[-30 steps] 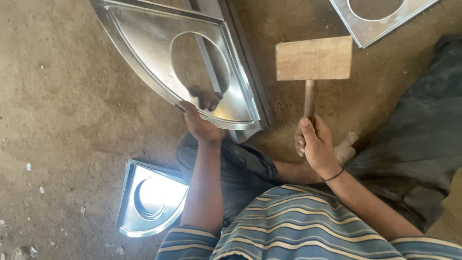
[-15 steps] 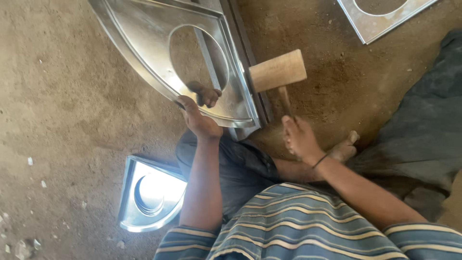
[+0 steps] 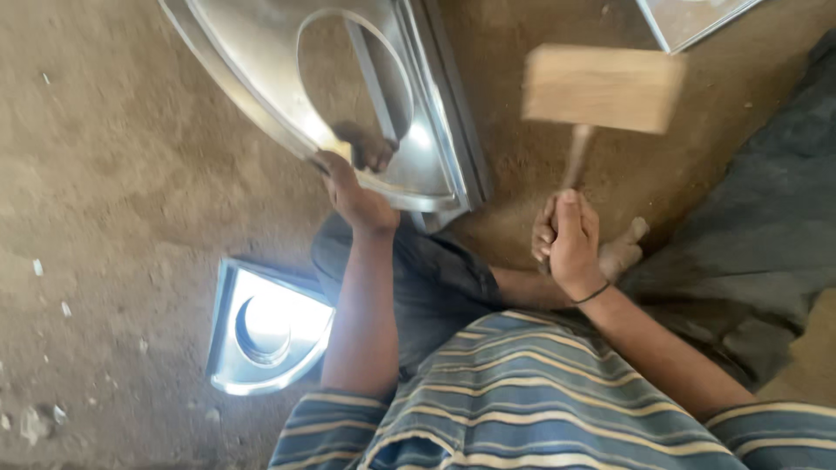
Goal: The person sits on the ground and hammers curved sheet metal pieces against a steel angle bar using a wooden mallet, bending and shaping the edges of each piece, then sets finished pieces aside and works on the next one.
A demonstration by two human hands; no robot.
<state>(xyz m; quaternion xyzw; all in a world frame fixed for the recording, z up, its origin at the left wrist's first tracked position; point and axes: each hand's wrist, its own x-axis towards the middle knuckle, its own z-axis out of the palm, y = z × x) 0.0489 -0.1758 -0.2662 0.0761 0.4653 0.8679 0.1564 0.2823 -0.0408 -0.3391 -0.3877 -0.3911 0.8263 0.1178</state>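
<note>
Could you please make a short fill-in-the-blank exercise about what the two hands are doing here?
1. The right hand grips a wooden ____ by its handle.
2. The left hand holds the curved edge of a shiny ____ panel with a round hole.
3. A smaller panel lies on the dirt ____.

Missing words: mallet; metal; floor

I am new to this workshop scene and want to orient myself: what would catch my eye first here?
First, the blurred wooden mallet at upper right, its handle gripped in the right hand. Then the shiny curved metal sheet with a round hole at top centre, its lower edge held by the left hand. A smaller bright metal piece lies on the dirt floor, lower left.
</note>
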